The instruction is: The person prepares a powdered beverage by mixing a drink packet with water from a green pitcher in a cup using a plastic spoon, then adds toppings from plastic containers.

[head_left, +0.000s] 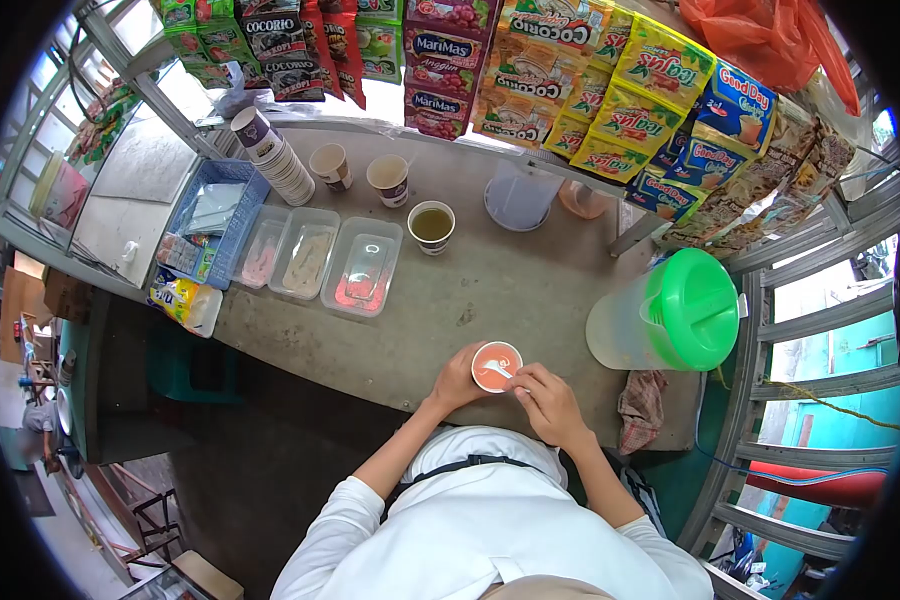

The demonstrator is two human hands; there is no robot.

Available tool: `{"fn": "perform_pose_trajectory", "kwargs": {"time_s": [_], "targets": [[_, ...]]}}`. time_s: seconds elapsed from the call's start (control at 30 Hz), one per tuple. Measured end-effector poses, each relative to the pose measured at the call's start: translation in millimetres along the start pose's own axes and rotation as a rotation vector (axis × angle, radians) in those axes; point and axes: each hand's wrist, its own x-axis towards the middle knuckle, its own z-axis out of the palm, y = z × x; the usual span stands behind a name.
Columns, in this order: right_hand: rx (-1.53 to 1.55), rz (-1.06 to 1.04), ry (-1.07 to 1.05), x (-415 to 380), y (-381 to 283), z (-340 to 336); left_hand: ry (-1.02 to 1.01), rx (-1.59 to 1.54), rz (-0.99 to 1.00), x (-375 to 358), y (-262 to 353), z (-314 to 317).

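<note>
A paper cup (pixel 484 384) of orange-pink drink is near the front edge of the counter, close to my body. My left hand (pixel 458 378) is wrapped round the cup's left side. My right hand (pixel 547 400) pinches the handle of a white plastic spoon (pixel 497 368), whose other end dips into the drink. Further back stands another paper cup (pixel 431 229) with a dark greenish drink. Two more paper cups (pixel 387 181) are beyond it, beside a long leaning stack of nested cups (pixel 279 165).
Left on the counter (pixel 470 315) are clear plastic tubs (pixel 384 238), a blue basket (pixel 253 180) and a yellow packet (pixel 173 295). A green-lidded pitcher (pixel 620 325) and checked cloth (pixel 642 400) are at right. Drink sachets (pixel 438 62) hang overhead.
</note>
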Motion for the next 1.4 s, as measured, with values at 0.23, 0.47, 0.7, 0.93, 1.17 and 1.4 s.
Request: {"fn": "perform_pose_trajectory", "kwargs": {"time_s": [0.23, 0.47, 0.7, 0.93, 1.17, 1.4], "targets": [[-0.038, -0.007, -0.047, -3, 3, -2, -0.009, -0.032, -0.022, -1, -2, 0], [-0.030, -0.002, -0.037, -2, -2, -2, -0.003, -0.042, -0.007, 0, -1, 0], [0.027, 0.020, 0.048, 1, -9, -5, 0.015, -0.013, -0.007, 0, 0, 1], [0.083, 0.027, 0.116, 4, -10, -5, 0.021, 0.005, -0.001, -1, -1, 2], [0.097, -0.014, 0.135, 3, -12, -6, 0.020, -0.015, -0.004, 1, 4, -1], [0.102, -0.041, 0.155, 3, -15, -10, 0.019, -0.011, -0.007, 1, 3, 0]]}}
